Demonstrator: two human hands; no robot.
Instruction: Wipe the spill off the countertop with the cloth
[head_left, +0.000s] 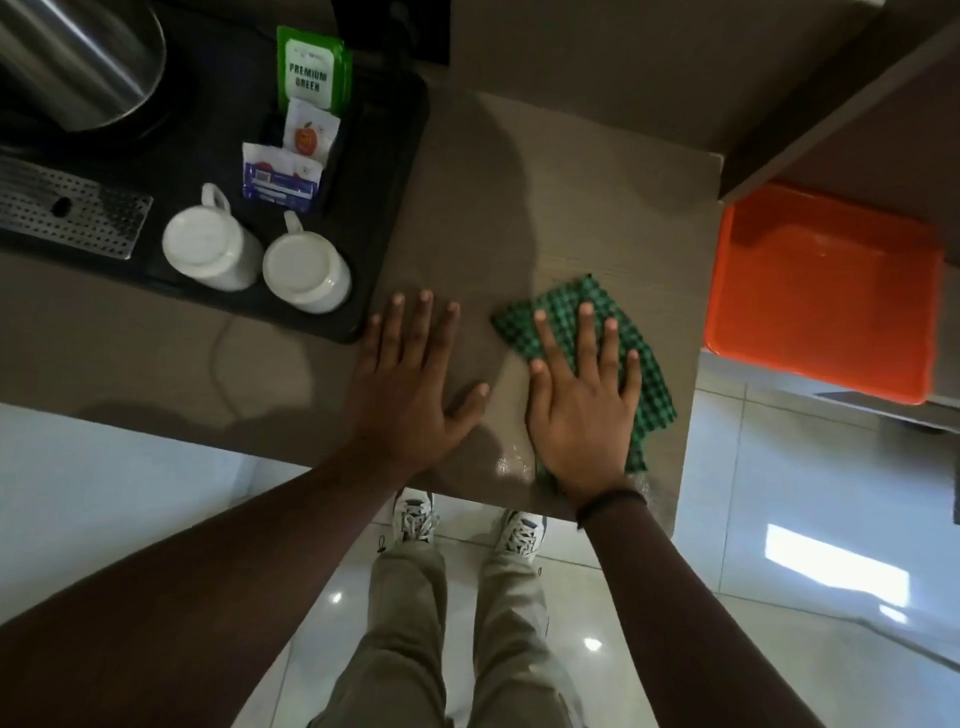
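Observation:
A green checked cloth (563, 306) lies flat on the brown countertop (545, 208) near its front right corner. My right hand (582, 405) presses down on the cloth with fingers spread, covering its middle. My left hand (410, 384) rests flat on the bare countertop just left of the cloth, fingers apart, holding nothing. A small shiny wet patch (511, 462) shows at the counter's front edge between my two wrists, touching the cloth's near end.
A black tray (384, 171) at the left holds two upturned white mugs (306, 273), tea sachets (311, 67) and a steel kettle (78, 62). An orange bin lid (826, 291) sits off the counter's right edge. Glossy tiled floor lies below.

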